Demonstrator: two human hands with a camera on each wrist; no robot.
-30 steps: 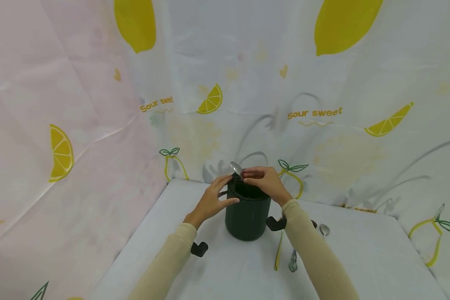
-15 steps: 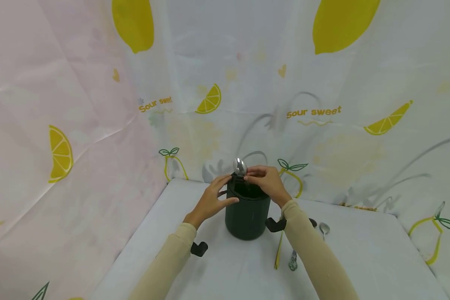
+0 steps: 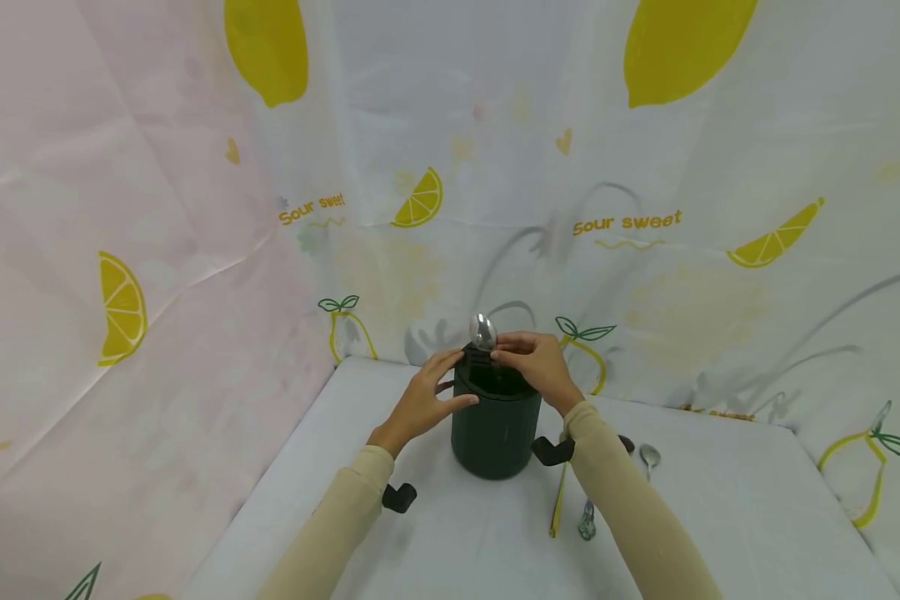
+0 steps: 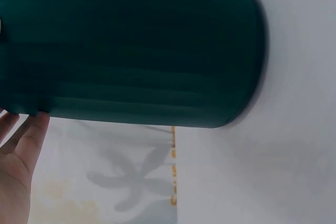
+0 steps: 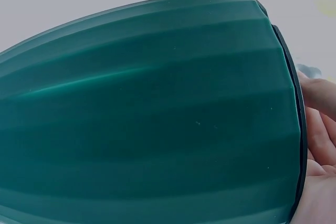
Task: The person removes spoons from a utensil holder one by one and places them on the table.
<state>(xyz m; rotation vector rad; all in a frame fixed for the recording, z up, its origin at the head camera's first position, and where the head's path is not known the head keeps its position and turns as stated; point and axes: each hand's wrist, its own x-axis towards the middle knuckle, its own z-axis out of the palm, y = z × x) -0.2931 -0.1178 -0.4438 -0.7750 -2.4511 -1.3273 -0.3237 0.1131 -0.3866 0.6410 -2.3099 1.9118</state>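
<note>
A dark green ribbed utensil holder (image 3: 495,437) stands upright on the white table. My left hand (image 3: 423,400) grips its left side near the rim, thumb at the front and fingers farther back. In the left wrist view, fingertips (image 4: 41,121) touch the holder's wall. Over the mouth, my right hand (image 3: 537,367) pinches a silver spoon (image 3: 483,332) just below its bowl. The bowl points up above the back rim, while the handle runs down into the dark inside, mostly hidden. In the right wrist view, the ribbed wall (image 5: 157,119) hides most of both hands.
Right of the holder lie a gold utensil handle (image 3: 557,504), an ornate handle (image 3: 587,523), a spoon (image 3: 649,456) and a dark rounded piece (image 3: 627,444), partly behind the right sleeve (image 3: 630,500). A lemon-print cloth (image 3: 450,275) hangs behind the table.
The spoon's bowl has swung from a leftward tilt to nearly upright, shifting slightly right and up. My right hand has moved a little right with it; my left hand keeps its place.
</note>
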